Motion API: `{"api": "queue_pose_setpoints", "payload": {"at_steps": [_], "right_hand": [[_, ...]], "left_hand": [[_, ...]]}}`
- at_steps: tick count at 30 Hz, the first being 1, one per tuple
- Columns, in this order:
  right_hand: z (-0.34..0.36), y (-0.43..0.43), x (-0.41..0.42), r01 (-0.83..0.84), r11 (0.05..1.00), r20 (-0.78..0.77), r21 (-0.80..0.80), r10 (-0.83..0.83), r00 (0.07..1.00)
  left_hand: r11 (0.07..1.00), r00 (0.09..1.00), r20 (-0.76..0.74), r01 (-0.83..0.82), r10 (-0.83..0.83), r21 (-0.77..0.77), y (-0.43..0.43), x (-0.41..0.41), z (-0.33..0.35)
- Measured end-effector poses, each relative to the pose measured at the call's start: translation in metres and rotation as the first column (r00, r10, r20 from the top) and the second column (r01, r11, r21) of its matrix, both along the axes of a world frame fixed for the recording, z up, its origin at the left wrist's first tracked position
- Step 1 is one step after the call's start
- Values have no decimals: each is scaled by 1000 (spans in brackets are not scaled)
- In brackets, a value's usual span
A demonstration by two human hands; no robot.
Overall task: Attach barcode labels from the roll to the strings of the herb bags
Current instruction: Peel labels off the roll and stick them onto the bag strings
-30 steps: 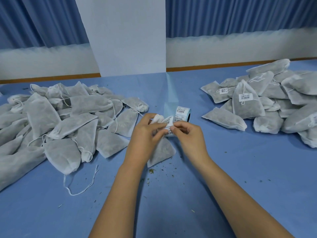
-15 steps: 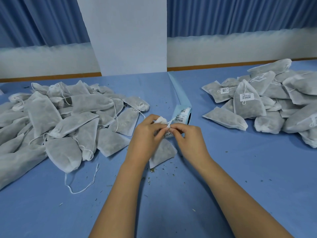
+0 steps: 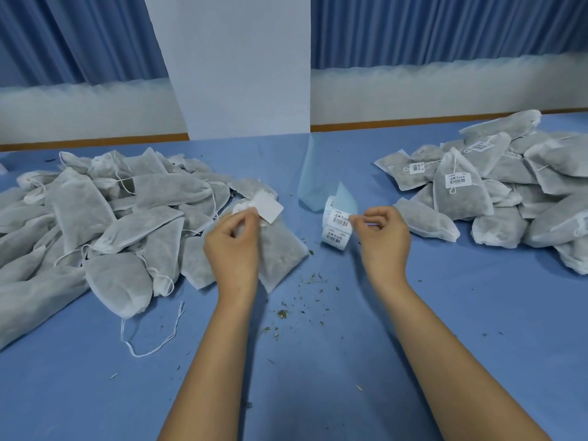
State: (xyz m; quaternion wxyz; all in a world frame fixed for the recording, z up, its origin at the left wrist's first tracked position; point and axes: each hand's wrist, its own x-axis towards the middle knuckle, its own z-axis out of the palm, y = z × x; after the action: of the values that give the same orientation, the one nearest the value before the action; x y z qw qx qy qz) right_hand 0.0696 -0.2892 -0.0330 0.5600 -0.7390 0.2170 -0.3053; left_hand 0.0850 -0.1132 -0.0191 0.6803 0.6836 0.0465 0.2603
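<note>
My left hand (image 3: 234,246) pinches the gathered neck of a grey herb bag (image 3: 280,253), and a white label (image 3: 269,206) sticks up from my fingertips, its blank side toward me. The bag hangs down onto the blue table under that hand. My right hand (image 3: 381,240) pinches the edge of the label roll (image 3: 336,224), whose barcode labels face me and whose pale blue backing strip (image 3: 313,183) trails away toward the wall. The two hands are apart, the roll between them.
A heap of unlabelled bags (image 3: 95,218) lies on the left with loose strings. A pile of labelled bags (image 3: 496,192) lies on the right. Herb crumbs (image 3: 286,310) are scattered on the blue table (image 3: 318,377) between my forearms. A white pillar stands behind.
My hands were together at the bag's neck; they have now drawn apart, the left carrying bag and label to the left, the right moving to the roll.
</note>
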Motion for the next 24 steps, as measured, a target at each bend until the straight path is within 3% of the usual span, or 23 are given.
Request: {"api": "queue_pose_setpoints", "payload": {"at_steps": [3, 6, 9, 17, 24], "right_hand": [[5, -3, -5, 63, 991, 4, -114, -63, 998], [13, 5, -17, -242, 970, 128, 16, 238, 963], [16, 19, -23, -436, 888, 114, 145, 423, 899], [16, 21, -24, -407, 788, 62, 462, 429, 901], [18, 16, -22, -472, 585, 177, 659, 490, 854]], "left_hand": [[984, 993, 103, 45, -63, 170, -8, -7, 1], [887, 941, 302, -3, -153, 462, -14, -9, -6], [798, 868, 409, -25, -281, 601, -19, -10, -10], [739, 824, 437, -33, -361, 673, -21, -12, -9], [754, 837, 412, 1, -359, 656, -18, -13, -8]]}}
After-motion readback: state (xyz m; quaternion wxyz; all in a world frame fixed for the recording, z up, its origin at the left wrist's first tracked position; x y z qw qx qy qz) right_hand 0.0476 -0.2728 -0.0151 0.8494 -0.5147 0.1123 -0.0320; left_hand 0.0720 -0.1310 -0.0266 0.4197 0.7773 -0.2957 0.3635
